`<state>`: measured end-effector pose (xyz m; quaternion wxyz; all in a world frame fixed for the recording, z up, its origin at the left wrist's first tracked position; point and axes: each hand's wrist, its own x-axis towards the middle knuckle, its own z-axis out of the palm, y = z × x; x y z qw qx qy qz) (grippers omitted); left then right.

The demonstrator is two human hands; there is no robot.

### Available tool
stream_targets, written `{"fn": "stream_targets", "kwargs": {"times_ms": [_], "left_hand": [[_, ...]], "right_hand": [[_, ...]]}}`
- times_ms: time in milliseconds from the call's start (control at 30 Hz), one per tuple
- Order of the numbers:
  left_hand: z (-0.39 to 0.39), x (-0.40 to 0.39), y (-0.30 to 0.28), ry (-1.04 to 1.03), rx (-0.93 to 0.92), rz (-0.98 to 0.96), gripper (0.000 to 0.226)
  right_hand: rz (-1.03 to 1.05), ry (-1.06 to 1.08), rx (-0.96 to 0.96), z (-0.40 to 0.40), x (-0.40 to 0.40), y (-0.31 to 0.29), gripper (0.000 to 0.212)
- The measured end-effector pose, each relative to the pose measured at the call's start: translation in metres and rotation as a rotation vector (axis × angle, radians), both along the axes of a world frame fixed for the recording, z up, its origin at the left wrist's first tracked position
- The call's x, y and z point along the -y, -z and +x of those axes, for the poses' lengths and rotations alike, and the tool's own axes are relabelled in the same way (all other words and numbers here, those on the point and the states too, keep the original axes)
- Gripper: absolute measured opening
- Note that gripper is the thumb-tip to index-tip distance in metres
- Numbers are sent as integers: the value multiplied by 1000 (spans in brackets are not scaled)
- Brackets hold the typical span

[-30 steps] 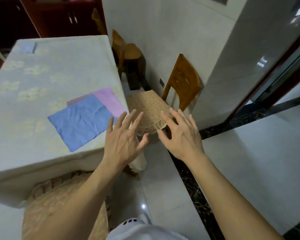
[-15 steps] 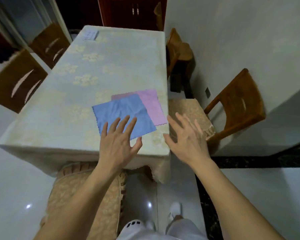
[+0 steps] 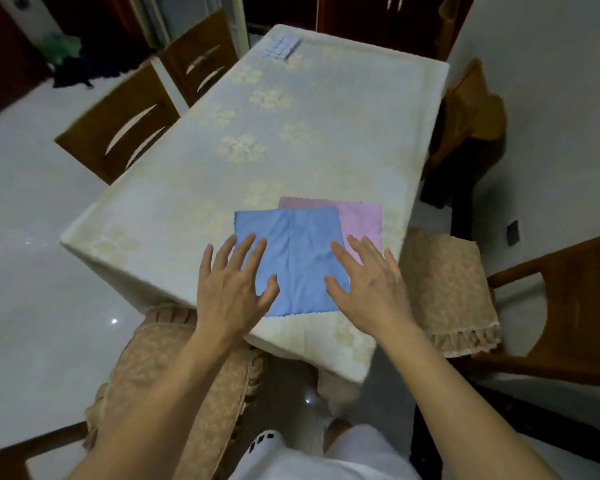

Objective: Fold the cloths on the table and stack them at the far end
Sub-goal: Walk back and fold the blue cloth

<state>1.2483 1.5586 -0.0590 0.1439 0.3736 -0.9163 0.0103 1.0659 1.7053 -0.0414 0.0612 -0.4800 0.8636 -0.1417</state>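
Blue cloth (image 3: pixel 297 258) between left hand (image 3: pixel 234 292) and right hand (image 3: pixel 369 289); pink cloth (image 3: pixel 361 220) just beyond right fingertips. Tablecloth (image 3: pixel 291 133) beyond both: pale cream, faded yellow floral clusters. Chair cushion (image 3: pixel 447 289) right of right hand: beige, lace-patterned.

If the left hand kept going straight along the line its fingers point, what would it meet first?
Most likely the flat blue square cloth: the left hand, fingers spread, already overlaps that cloth's near-left part. Whether it touches or hovers cannot be told. Beyond lies bare floral tablecloth.
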Motion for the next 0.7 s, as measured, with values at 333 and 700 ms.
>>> {"fn": "stream_targets", "kwargs": {"times_ms": [333,700], "left_hand": [[-56,20,29,-157,114,99,60],[-41,42,75,-14,183,158,56]], "right_hand": [[-19,-209,-49,-85,49,29,63],[-140,-389,-126,-100,65,86,45]]}}
